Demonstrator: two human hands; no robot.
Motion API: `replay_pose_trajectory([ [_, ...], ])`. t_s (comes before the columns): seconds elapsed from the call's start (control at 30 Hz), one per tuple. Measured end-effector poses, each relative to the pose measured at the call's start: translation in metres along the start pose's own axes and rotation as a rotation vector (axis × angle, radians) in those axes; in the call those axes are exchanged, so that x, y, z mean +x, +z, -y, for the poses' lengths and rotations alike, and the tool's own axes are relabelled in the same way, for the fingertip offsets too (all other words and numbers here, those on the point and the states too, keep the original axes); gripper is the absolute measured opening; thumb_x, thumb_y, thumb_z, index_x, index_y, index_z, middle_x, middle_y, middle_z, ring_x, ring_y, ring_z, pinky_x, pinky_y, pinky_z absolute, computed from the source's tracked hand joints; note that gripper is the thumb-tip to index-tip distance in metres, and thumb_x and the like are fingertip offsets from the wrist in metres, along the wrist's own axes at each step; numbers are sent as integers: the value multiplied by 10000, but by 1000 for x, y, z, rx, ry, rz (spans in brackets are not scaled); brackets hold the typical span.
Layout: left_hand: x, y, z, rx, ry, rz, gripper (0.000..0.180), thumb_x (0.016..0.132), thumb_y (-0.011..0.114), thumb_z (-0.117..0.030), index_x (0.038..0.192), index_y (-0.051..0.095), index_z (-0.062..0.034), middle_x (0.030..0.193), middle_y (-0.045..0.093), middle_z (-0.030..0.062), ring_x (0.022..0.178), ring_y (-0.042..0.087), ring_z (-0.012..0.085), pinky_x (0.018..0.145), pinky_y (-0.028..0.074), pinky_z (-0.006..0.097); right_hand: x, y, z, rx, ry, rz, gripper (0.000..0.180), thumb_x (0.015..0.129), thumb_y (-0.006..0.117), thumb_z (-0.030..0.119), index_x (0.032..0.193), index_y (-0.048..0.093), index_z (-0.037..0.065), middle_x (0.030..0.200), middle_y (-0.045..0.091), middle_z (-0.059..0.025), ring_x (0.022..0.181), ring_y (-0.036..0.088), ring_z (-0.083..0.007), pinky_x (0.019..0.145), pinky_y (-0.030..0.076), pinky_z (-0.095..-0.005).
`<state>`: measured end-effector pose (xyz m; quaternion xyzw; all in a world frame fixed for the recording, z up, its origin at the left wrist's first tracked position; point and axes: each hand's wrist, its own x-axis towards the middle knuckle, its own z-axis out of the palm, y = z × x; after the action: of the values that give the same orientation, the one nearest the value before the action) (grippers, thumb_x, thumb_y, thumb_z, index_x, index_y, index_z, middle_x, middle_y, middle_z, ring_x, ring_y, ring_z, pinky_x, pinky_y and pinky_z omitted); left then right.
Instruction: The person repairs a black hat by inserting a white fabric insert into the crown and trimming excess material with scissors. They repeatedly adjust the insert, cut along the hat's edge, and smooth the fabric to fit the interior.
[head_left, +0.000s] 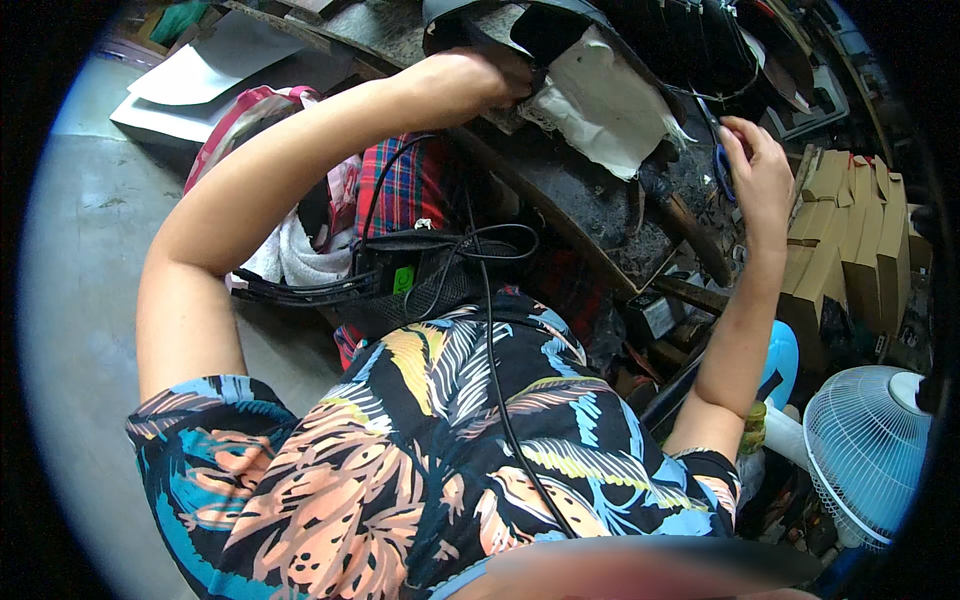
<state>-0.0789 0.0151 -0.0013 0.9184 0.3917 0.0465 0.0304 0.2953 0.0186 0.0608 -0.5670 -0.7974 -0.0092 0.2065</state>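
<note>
My left hand (490,78) reaches to the far middle and is closed on the edge of a black, curved piece of work (560,32), its fingertips in shadow. A ragged white cloth (605,105) hangs from that black piece over the dark worktop (560,185). On the right, my right hand (757,165) grips a pair of scissors (722,165) by the dark blue handles. Their blades point away from me, close to the dark material at the back. Whether the blades touch anything I cannot tell.
What looks like a hammer (690,230) lies at the worktop's right corner. Folded cardboard boxes (850,230) stand to the right, above a white and blue fan (868,450). Black cables (487,330) loop before me; white sheets (215,65) lie at the far left.
</note>
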Motion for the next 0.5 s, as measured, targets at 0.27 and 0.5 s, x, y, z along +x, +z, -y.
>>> replay_pose_trajectory([
  [0.27,-8,-17,-15,162,151,-62,457,804,598,-48,1260,599,-44,1382,543,105,1285,489,290,1078,433,364,3,27,-78,-276,269,333,492,854,667,399,1218,624,71,1154,674,-177,1071,640,-355,907,490,-448],
  [0.5,-7,-14,-14,116,144,-88,448,809,579,-39,1256,594,-44,1393,529,110,1283,486,298,1081,427,367,-9,10,-89,172,402,343,383,857,691,256,1157,637,24,945,689,-91,860,656,-180,783,494,-311],
])
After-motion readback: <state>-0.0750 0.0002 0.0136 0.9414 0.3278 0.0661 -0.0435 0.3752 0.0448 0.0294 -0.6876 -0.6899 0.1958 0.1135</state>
